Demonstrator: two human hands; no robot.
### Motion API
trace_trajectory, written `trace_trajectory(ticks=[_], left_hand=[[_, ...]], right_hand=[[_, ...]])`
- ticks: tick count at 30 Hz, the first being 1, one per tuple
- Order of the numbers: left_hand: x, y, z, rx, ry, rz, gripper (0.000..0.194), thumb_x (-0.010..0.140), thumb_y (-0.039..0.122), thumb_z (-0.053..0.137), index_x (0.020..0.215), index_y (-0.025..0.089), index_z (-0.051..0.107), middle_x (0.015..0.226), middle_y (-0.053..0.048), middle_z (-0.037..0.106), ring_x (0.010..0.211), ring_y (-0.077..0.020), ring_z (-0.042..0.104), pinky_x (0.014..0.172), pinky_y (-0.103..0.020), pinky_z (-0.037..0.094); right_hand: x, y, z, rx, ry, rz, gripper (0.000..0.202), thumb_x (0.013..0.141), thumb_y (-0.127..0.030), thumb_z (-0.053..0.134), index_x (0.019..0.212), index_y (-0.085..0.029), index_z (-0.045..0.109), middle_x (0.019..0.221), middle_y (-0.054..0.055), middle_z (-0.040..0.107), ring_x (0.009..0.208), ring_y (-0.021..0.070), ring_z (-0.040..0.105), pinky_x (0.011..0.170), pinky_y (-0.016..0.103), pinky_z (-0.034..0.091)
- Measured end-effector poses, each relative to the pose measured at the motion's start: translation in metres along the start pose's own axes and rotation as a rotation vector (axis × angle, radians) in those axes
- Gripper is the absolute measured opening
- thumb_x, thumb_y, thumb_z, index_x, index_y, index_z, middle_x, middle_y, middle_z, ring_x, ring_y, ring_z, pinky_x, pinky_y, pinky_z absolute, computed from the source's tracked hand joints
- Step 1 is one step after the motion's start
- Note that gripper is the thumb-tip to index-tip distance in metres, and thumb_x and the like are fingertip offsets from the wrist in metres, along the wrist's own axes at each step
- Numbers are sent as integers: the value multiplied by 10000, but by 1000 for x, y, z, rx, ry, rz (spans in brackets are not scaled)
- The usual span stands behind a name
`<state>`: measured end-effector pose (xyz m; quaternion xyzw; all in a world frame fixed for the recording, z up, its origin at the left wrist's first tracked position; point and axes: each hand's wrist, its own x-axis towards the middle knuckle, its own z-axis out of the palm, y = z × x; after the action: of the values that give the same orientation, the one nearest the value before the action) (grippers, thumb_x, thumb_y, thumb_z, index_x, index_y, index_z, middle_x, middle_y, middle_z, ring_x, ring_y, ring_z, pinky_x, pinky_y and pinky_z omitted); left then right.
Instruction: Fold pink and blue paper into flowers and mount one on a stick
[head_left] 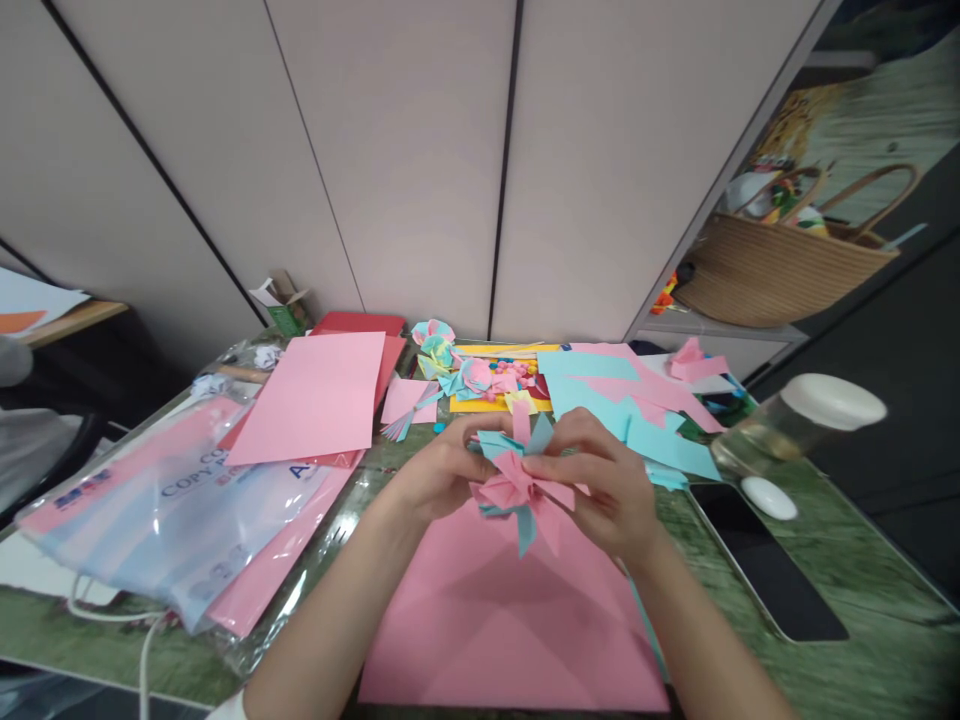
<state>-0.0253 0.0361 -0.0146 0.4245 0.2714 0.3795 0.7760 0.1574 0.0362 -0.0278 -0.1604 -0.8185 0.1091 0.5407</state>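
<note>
A paper flower (510, 485) of folded pink and light-blue strips is held between both hands, above a large pink paper sheet (517, 630). My left hand (450, 465) grips it from the left, fingers curled behind the petals and partly hidden. On the other side, my right hand (604, 480) pinches the flower, its thumb near the pink centre and the other fingers bent round the edge. Behind the hands lie finished-looking paper flowers (436, 350) in pink, blue and yellow, and small colourful balls (514, 374) on a yellow sheet (469, 404).
At left are pink sheets (311, 400) and a plastic paper packet (195, 500). To the right lie blue paper pieces (667, 440), a black phone (765, 560), a white oval object (769, 497) and a white-lidded jar (795, 420). A cabinet wall (420, 150) borders the table's back.
</note>
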Motion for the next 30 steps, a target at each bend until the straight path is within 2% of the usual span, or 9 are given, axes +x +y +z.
trace_trajectory(ticks=[6, 10, 14, 18, 23, 26, 30], left_hand=[[-1, 0, -3, 59, 67, 21, 327, 502, 69, 644, 819, 149, 623, 638, 7, 574, 512, -92, 490, 480, -202, 335], [-1, 2, -2, 40, 84, 4, 325, 475, 63, 621, 788, 149, 628, 586, 11, 566, 473, -88, 468, 452, -202, 317], [1, 2, -1, 15, 93, 0, 328, 451, 32, 611, 757, 149, 635, 513, 38, 532, 417, -70, 429, 413, -194, 291], [3, 1, -1, -5, 64, 14, 282, 454, 43, 592, 718, 134, 633, 498, 37, 527, 403, -60, 416, 403, -191, 273], [6, -1, -2, -3, 91, 10, 294, 450, 37, 569, 722, 140, 610, 481, 38, 521, 383, -66, 408, 397, -195, 277], [7, -1, -2, 10, 102, 23, 273, 463, 38, 575, 716, 135, 607, 527, 32, 522, 422, -64, 412, 420, -200, 286], [8, -3, -1, 3, 127, 53, 254, 517, 45, 614, 748, 151, 604, 568, 40, 507, 484, -70, 424, 481, -211, 321]], right_hand=[[-1, -2, -1, 142, 38, 149, 295, 749, -112, 659, 983, -289, 683, 767, 13, 596, 733, 148, 546, 664, 330, 459], [-2, -1, 2, 232, 41, 239, 213, 775, -147, 649, 908, -304, 703, 756, 9, 596, 724, 142, 559, 649, 318, 473], [-1, 0, 2, 228, -6, 241, 163, 804, -180, 623, 882, -293, 709, 726, 7, 576, 694, 129, 549, 622, 297, 471], [-1, 3, -1, 176, -51, 210, 212, 813, -142, 603, 927, -293, 699, 755, 7, 570, 718, 123, 544, 632, 283, 466], [-2, 5, -5, 85, -124, 176, 286, 823, -109, 573, 1007, -305, 671, 813, 13, 567, 783, 132, 557, 663, 285, 472], [-1, 5, -7, 45, -167, 211, 305, 826, -110, 568, 1029, -317, 659, 810, 8, 550, 758, 120, 552, 633, 263, 473], [0, 5, -9, 80, -135, 287, 277, 825, -132, 581, 1017, -312, 667, 820, 7, 573, 764, 118, 566, 645, 262, 486]])
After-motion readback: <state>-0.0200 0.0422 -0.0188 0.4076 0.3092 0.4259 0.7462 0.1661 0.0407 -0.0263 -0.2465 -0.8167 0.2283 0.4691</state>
